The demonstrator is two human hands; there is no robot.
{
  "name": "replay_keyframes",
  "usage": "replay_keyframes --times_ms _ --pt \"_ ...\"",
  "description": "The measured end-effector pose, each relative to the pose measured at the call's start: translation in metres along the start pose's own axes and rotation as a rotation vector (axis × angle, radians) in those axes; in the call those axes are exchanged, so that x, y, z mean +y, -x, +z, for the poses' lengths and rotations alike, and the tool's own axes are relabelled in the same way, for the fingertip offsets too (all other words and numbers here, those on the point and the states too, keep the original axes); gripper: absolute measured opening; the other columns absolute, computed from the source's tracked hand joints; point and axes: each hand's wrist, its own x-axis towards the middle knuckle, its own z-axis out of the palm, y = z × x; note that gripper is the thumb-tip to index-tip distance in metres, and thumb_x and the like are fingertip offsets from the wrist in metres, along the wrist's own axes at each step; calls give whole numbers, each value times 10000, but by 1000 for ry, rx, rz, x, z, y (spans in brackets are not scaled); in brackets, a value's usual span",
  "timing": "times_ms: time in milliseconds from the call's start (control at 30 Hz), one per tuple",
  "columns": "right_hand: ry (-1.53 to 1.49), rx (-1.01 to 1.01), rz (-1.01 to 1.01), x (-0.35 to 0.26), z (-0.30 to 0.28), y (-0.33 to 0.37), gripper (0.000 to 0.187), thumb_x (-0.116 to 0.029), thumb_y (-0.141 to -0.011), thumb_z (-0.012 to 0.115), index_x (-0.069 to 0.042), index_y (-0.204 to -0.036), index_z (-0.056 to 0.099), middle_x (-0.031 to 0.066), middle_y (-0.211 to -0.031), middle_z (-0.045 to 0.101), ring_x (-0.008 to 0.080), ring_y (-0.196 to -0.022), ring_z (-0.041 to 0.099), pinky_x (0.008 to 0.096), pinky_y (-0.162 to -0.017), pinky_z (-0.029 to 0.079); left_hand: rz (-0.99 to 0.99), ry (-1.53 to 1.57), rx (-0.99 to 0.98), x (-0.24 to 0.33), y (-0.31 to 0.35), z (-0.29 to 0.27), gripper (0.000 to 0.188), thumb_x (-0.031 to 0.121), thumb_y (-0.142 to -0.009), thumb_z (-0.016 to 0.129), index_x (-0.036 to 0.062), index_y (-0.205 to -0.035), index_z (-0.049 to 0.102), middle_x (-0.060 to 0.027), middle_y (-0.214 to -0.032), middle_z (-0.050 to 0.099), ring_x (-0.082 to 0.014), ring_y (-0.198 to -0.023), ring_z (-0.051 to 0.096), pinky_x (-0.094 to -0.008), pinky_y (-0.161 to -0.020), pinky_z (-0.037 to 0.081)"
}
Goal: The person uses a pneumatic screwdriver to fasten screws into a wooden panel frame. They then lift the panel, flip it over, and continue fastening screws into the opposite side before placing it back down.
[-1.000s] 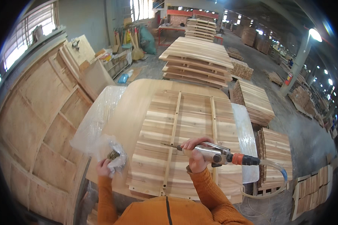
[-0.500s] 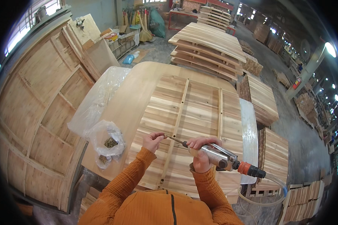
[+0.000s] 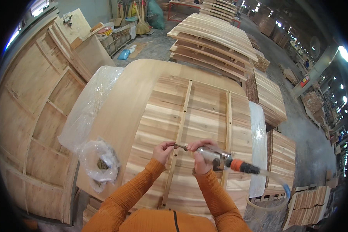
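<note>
Ahead of me, a stack of wooden panels (image 3: 216, 38) is rising; to its left, a broom (image 3: 142, 28) is standing beside a green sack (image 3: 156, 17) and a blue bag (image 3: 123, 54) is lying on the floor (image 3: 315, 143). I'm seeing a framed board (image 3: 17, 127) on my left and a lamp (image 3: 343, 54) glowing on my right.

A second ago my left hand (image 3: 163, 152) was at the plastic bag (image 3: 111, 172), well left of the wooden strip (image 3: 181, 129); I now have it just left of that strip, fingers pinched at the tip of the driver bit (image 3: 180, 146). Since half a second ago, I see it closer to my right hand (image 3: 201, 156), with less bare bit showing over the strip.
</note>
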Motion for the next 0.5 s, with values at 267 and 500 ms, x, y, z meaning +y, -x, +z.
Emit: replay_keyframes --times_ms 267,500 --pt "223 -70 -82 106 -38 -195 282 4 -712 561 -17 -976 465 38 -781 555 93 -731 536 233 -649 449 -212 109 -282 60 -212 34 477 22 -817 386 168 -1271 408 25 -479 353 -65 -320 238 -215 -293 187" --pt "229 -69 -101 188 -47 -317 235 -25 -737 557 -12 -947 453 54 -811 531 121 -598 556 262 -550 477 -276 130 -330 74 -360 52 524 24 -831 358 251 -1303 321 30 -510 337 -68 -332 226 -215 -306 172"
